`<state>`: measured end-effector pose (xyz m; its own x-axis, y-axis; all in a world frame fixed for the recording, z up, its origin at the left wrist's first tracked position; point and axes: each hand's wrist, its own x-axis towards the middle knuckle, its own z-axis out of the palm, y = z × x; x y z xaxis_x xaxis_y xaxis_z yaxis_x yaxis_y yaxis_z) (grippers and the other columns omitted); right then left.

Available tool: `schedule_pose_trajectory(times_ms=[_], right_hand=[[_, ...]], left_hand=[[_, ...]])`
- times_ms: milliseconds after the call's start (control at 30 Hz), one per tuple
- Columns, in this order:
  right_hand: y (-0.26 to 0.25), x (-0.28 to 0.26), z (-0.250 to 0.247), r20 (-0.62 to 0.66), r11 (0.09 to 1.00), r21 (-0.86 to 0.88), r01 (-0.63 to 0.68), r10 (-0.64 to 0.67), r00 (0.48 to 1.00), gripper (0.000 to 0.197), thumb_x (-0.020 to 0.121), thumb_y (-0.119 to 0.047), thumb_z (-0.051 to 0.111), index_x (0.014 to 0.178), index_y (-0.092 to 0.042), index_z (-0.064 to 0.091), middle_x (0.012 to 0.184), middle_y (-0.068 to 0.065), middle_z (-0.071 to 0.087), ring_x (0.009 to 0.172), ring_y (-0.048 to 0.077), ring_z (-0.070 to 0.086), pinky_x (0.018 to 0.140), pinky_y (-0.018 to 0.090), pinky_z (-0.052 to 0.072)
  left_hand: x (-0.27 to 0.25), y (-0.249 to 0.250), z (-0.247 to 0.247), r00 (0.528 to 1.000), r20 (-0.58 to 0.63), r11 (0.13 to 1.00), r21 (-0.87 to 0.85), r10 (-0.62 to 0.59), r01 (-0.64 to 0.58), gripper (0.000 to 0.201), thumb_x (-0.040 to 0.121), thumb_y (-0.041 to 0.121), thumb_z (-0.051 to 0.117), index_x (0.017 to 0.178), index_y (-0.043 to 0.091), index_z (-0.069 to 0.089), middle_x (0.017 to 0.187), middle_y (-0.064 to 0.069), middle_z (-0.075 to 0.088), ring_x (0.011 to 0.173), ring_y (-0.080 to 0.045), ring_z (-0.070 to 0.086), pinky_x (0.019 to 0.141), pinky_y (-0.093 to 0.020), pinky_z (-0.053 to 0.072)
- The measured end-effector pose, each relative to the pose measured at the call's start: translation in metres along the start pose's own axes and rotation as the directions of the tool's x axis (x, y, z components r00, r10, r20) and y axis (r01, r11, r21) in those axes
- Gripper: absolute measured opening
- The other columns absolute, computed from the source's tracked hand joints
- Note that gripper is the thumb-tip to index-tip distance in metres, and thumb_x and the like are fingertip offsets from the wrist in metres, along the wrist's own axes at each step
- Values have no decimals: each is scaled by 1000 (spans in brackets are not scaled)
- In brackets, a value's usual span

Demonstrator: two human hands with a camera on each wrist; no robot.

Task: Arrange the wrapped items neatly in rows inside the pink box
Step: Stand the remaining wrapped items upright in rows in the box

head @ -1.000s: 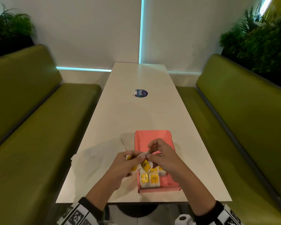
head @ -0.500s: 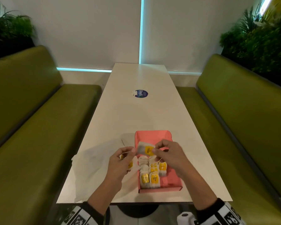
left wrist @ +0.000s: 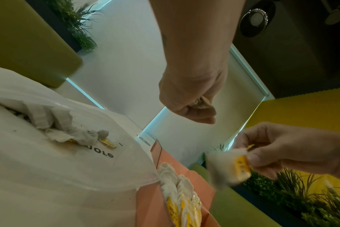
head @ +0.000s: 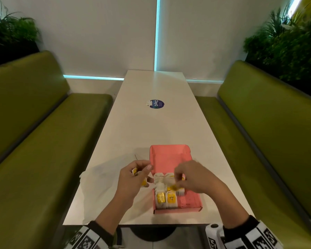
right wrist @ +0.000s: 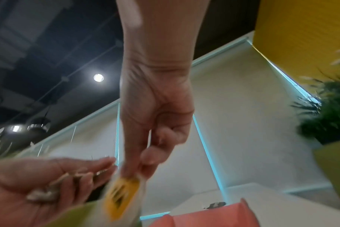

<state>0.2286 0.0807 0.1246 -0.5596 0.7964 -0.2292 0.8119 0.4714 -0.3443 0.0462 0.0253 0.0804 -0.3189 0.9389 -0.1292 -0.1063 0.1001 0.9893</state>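
Placement step: right hand pinches one wrapped item over the pink box, left hand grips spares; next, seat it beside the row.

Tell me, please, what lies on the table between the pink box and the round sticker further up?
Nothing: in the head view the white table is bare between the pink box and the round sticker.
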Motion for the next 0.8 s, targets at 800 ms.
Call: schedule_pose_trajectory(times_ms=[800], right_hand=[[-8, -9, 4, -162, 811, 584, 29, 82, 983, 18, 76, -25, 76, 88, -19, 63, 87, -11, 62, 50, 2, 54, 49, 15, 40]], left_hand=[[-8, 5, 13, 966, 258, 980, 189, 13, -63, 9, 86, 19, 67, 76, 18, 69, 58, 10, 59, 48, -12, 56, 47, -21, 43]])
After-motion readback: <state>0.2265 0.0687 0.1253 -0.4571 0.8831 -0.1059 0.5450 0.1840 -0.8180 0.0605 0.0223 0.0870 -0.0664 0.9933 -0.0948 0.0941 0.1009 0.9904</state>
